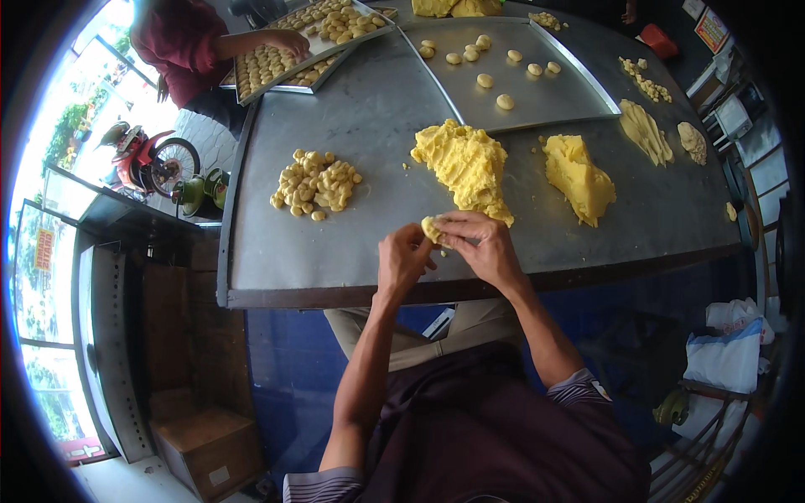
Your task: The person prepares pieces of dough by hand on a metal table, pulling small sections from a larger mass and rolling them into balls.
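A small yellow dough piece is held between my hands at the table's near edge. My left hand has its fingers curled against the piece from the left, and my right hand pinches it from the right. Just beyond them lies a long, rough mound of yellow dough. To its right is a second yellow dough block. A pile of small pale balls sits to the left. A metal tray farther back holds several round dough pieces.
The steel table has more flattened dough and crumbs at the right. Trays of small pieces stand back left, with a co-worker's hand over them. A motorbike, gas cylinders, a carton and bags are around.
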A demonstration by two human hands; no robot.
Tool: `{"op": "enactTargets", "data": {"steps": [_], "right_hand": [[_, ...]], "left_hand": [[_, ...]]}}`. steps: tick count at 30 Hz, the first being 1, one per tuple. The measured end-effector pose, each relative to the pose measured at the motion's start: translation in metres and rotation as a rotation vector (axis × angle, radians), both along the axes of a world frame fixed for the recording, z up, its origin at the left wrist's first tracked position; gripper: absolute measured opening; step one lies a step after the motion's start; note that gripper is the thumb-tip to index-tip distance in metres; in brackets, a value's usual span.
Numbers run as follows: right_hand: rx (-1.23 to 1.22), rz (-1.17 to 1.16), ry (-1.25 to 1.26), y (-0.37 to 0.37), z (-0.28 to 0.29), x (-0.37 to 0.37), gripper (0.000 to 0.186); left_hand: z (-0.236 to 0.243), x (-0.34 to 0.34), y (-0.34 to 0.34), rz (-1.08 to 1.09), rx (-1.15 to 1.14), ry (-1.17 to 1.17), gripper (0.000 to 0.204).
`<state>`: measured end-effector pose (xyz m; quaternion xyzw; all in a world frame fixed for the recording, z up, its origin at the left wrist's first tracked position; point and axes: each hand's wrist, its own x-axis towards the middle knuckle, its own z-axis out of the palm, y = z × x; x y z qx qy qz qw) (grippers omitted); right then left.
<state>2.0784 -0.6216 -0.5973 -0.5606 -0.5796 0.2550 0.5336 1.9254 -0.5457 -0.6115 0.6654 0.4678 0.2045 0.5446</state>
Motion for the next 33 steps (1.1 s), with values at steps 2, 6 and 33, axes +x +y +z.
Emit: {"op": "enactTargets", "data": {"steps": [2, 6, 33], "right_hand": [[0.031, 0.075, -0.195, 0.003, 0.004, -0.008, 0.028], [-0.121, 0.057, 0.122, 0.01, -0.007, -0.017, 0.023], [-0.463, 0.251, 0.139, 0.044, 0.003, 0.012, 0.042]], "left_hand": [[-0.015, 0.0, 0.0, 0.031, 0.191, 0.015, 0.017], [-0.042, -0.001, -0.008, 0.137, 0.416, 0.003, 0.016], [-0.033, -0.007, -0.009, 0.069, 0.25, -0.13, 0.025]]}}
